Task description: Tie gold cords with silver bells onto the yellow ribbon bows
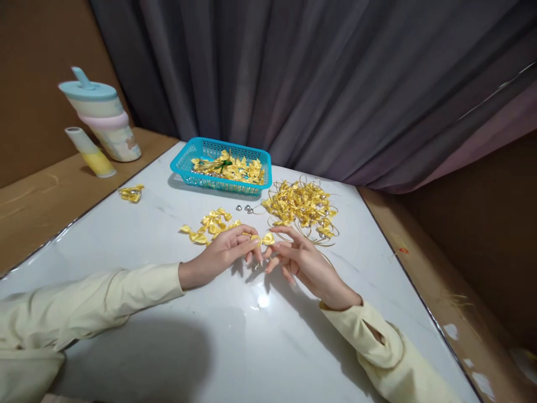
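Note:
A small yellow ribbon bow (267, 239) is held up between my two hands above the white table. My left hand (226, 252) pinches the bow's left end between thumb and fingers. On its right end, the thumb and forefinger of my right hand (308, 263) close around the edge, the other fingers loosely curled. Under the fingers a small silver piece (255, 267) shows, partly hidden. Loose yellow bows (210, 224) lie just beyond my left hand. Past my right hand is a heap of yellow bows on thin golden cords (302, 204).
A blue plastic basket (180, 162) holding more yellow bows stands at the back. Small silver hearts (248, 209) lie in front of it. A few bows (131, 193) sit at the left edge. Farther left stand a tumbler (104, 120) and a yellow-white tube (92, 154). A grey curtain (268, 73) hangs behind.

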{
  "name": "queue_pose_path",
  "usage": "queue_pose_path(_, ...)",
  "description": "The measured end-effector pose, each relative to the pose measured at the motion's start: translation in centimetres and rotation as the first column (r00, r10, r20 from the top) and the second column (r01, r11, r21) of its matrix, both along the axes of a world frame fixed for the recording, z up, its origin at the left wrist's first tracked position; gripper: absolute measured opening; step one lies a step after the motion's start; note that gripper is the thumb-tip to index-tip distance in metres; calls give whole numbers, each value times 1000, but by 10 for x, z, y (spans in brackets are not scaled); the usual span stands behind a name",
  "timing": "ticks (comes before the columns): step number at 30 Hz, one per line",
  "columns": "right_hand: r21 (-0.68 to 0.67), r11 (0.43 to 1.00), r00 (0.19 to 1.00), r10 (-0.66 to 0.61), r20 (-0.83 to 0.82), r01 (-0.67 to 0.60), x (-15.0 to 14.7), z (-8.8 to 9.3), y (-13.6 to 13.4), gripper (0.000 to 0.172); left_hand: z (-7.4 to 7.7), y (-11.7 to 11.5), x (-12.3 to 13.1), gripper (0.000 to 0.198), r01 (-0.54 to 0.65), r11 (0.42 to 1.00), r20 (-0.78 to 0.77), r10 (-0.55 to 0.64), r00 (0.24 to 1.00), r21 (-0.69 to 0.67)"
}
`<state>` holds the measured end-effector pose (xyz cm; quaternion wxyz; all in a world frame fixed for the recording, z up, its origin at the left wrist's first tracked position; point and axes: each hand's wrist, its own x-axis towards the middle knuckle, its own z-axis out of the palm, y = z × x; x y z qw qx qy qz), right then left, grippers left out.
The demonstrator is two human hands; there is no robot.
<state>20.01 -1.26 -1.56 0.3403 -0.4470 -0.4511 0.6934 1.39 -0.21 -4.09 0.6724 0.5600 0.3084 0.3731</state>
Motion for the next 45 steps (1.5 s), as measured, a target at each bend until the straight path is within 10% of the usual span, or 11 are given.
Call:
queue_pose_path(4, 140, 978, 987, 151, 47, -157, -4, 3, -7, 36, 11, -5, 0, 18, 43, 997, -16, -42, 999, 64)
queue_pose_path(9, 484, 870, 965, -42, 259, -92, -5, 0, -12, 19, 20, -8, 0, 18, 69, 993, -40, -65, 997, 94)
queue_pose_path(17, 884, 355, 783, -434, 445, -305, 6, -12, -14, 27, 26, -12, 1, 16, 112, 991, -26, -111, 994, 77)
queue_pose_path(21, 858, 252, 640, -580, 504, -446, 8, -17, -13, 33, 26, -14, 1, 16, 133, 990, -11, -133, 991, 41)
queue_pose_path(31, 868, 344, 753, -443, 487, -359, 8, -18, -9, 33, 24, -15, 1, 19, 125, 991, -68, -121, 990, 47)
queue_pose_path(37, 782, 612, 788, -422, 449, -118, 18, -26, 7, 20, 42, -23, -5, 17, 196, 961, -168, -165, 972, 193)
queue_pose_path(45, 636, 767, 815, -422, 398, 87, 35, -18, 29, 26, 64, -22, -8, 13, 105, 970, -137, -76, 988, 220)
